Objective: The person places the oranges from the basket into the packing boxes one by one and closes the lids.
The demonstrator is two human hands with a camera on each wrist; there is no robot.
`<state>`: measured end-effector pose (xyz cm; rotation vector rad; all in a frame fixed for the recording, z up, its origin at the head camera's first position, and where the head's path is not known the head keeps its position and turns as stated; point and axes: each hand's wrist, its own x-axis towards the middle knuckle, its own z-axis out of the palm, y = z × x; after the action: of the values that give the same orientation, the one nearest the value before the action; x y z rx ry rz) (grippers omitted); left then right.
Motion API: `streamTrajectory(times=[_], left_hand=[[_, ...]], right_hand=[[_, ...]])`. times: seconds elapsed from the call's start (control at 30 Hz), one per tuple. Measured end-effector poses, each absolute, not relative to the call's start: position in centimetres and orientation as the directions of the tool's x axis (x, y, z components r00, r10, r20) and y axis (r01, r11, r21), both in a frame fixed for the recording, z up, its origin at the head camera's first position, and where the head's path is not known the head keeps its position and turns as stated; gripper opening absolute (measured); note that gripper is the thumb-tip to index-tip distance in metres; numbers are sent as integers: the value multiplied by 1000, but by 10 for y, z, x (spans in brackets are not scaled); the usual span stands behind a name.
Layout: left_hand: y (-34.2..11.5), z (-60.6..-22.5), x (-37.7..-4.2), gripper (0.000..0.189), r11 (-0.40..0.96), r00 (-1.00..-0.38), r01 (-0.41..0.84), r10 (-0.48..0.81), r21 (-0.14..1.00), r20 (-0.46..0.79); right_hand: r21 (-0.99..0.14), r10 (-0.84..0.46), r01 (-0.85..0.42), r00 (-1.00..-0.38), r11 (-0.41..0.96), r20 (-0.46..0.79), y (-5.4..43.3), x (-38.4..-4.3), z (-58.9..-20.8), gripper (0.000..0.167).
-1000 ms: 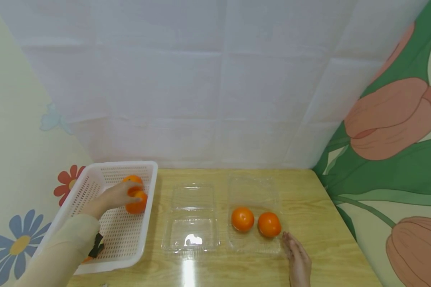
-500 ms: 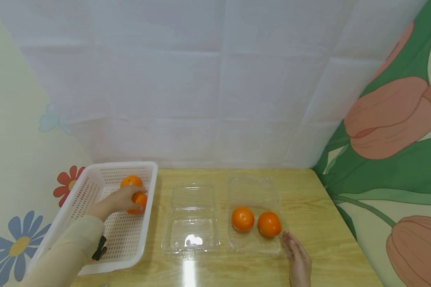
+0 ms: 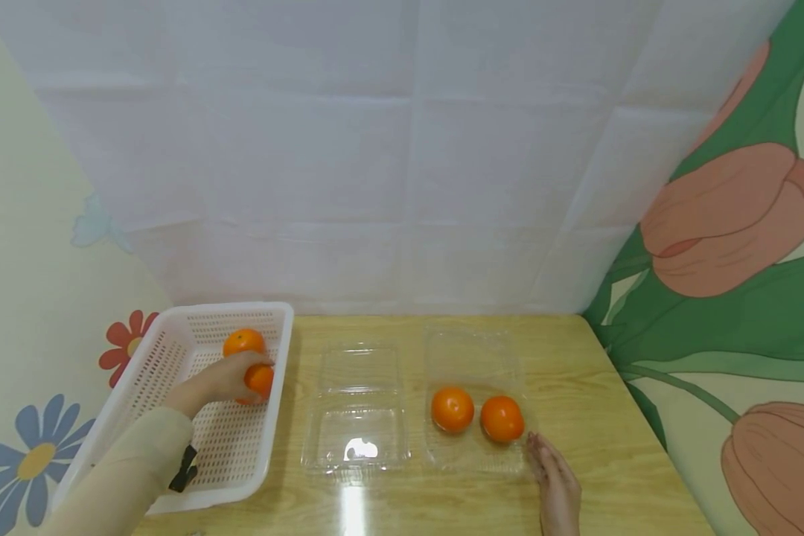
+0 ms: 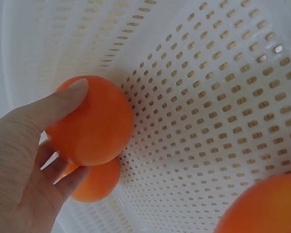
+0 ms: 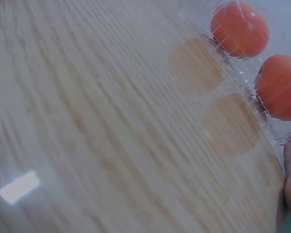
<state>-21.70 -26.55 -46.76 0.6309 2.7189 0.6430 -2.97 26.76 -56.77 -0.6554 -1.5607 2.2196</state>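
Inside the white slotted plastic basket [image 3: 283, 327], my left hand [image 3: 224, 378] grips a smooth orange [image 3: 259, 380]. In the left wrist view its thumb lies over that orange [image 4: 99, 124] and the fingers curl beneath it. A second orange [image 3: 244, 341] sits behind it against the basket's back end. Part of another orange [image 4: 269, 208] shows at the lower right of the left wrist view. My right hand [image 3: 556, 484] rests on the table with fingers extended at the right edge of a clear plastic clamshell box [image 3: 472, 357]. Two oranges, a left orange [image 3: 452, 409] and a right orange [image 3: 502, 419], lie in that box.
Another clear clamshell box [image 3: 358, 424] lies with its lid folded back between the basket and the filled box. All stand on a wood-grain table [image 3: 596, 417]. A white sheet [image 3: 402, 186] hangs behind, and a flower-patterned covering [image 3: 730, 313] borders the right.
My left hand has shifted slightly and its fingers have closed round the front orange in the basket. The rear orange has moved a little left. The right hand stays in place.
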Motion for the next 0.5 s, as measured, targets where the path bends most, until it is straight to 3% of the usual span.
streamTrajectory(times=[0.27,0.5], left_hand=[[-268,-464,-217,71,843,-897,290,404,454,-177],[-272,-449,-213,69,857,-905,327,405,398,-129]], right_hand=[[-945,530,20,-824,-326,-200,268,-31,-568,51],[-937,528,41,-817,-348,-232,268,-31,-565,48]])
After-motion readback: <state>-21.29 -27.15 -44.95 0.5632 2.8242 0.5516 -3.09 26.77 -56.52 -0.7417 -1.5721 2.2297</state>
